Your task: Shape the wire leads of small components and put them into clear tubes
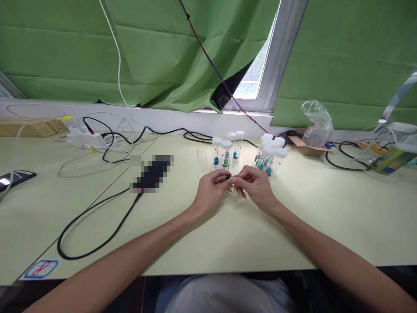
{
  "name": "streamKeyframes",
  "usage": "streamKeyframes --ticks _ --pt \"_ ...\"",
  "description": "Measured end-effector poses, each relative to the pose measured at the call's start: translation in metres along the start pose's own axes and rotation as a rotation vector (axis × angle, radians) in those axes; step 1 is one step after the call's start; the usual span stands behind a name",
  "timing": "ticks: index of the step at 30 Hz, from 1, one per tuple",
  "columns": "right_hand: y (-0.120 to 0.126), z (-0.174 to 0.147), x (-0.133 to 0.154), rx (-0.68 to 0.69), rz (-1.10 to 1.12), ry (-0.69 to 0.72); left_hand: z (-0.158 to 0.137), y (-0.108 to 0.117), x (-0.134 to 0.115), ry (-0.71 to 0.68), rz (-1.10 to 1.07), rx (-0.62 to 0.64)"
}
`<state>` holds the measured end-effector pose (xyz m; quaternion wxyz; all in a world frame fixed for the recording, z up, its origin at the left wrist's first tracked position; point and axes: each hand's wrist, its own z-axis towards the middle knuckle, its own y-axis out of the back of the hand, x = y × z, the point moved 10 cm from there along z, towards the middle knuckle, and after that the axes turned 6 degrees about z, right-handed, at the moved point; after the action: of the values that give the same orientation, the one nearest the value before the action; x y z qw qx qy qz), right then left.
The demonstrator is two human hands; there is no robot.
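Note:
My left hand (213, 187) is closed in a pinch on a small black part (228, 177), with a thin dark rod standing up from it. Thumb and index finger of my right hand (256, 187) press together at the same part from the other side; its other fingers curl loosely below. Just behind my hands stand clear tubes with white caps (226, 143), holding blue or green pieces on thin wires. An uncapped clear tube (202, 157) is left of them. A second cluster of capped tubes (269, 151) rises behind my right hand, which partly hides it.
On the left lie a pixelated dark device (153, 171) with a looping black cable (97, 250), a phone (16, 178) and a white power strip (86, 138). At the back right are a cardboard box (308, 147) with a plastic bag (317, 124) and a yellow-labelled container (395, 156).

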<state>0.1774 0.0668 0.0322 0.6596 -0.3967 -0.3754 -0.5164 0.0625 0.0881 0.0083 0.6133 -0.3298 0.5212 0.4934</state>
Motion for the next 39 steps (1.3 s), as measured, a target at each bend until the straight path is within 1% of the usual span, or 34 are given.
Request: streamKeyframes --ticks 6,10,16,20,23,26,28,30,34,39 --pt "0.004 0.001 0.001 -0.024 -0.019 0.015 0.001 0.006 -0.005 -0.006 0.074 -0.061" --pt "0.005 0.001 0.003 -0.034 -0.026 0.03 0.002 0.006 -0.008 -0.029 0.108 -0.052" --pt "0.002 -0.001 0.007 -0.024 -0.063 0.036 0.004 0.01 -0.004 -0.049 0.143 -0.072" --pt "0.009 -0.001 0.01 -0.084 -0.109 0.056 0.007 0.017 0.002 -0.036 0.154 -0.109" --pt "0.021 0.002 0.004 -0.151 -0.246 0.047 0.008 0.019 0.002 -0.053 0.172 -0.11" --pt "0.023 0.006 -0.015 -0.092 -0.476 -0.036 0.007 0.019 0.001 -0.071 0.217 -0.108" --pt "0.021 0.007 -0.023 -0.031 -0.647 -0.044 0.006 0.019 0.0 -0.077 0.258 -0.118" --pt "0.017 0.007 -0.029 0.035 -0.754 -0.054 0.006 0.021 0.0 -0.07 0.298 -0.131" --pt "0.011 0.004 -0.037 0.132 -0.857 -0.105 0.006 0.022 -0.002 -0.08 0.357 -0.153" --pt "0.01 0.004 -0.042 0.174 -0.886 -0.121 0.006 0.022 -0.003 -0.092 0.371 -0.16"
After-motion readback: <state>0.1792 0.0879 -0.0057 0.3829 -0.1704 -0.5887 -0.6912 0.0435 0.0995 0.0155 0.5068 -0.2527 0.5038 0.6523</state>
